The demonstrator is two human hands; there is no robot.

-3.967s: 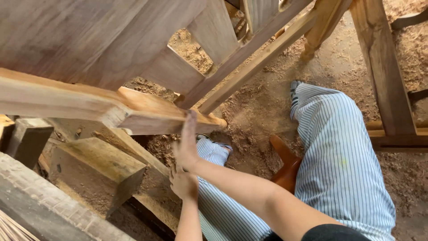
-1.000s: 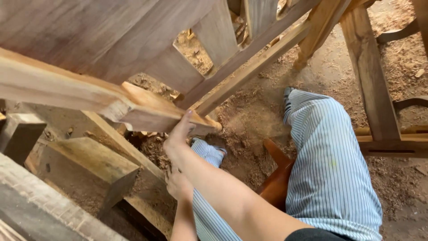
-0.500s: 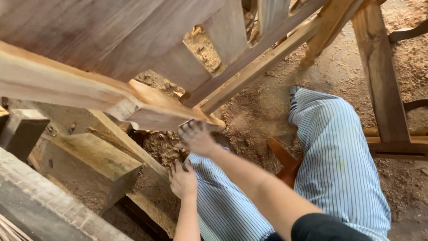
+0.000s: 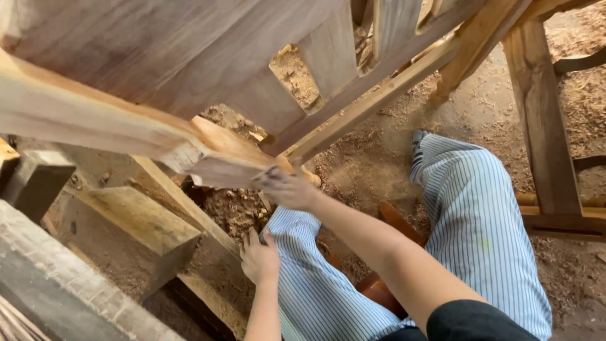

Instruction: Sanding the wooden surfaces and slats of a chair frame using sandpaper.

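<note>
The right hand (image 4: 287, 186) is laid flat, fingers spread and released, against the cut end of a wooden beam (image 4: 126, 136) stretching away to its left. The left hand (image 4: 259, 256), below it, is rested open on a slanted plank (image 4: 183, 202) beside the striped trouser knee (image 4: 303, 252), grasping nothing; sawdust (image 4: 366, 170) is spread just beyond.

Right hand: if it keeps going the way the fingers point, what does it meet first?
The right hand points up-left at the pale cut end of the wooden beam; its fingers look already at it, though depth is unclear.
</note>
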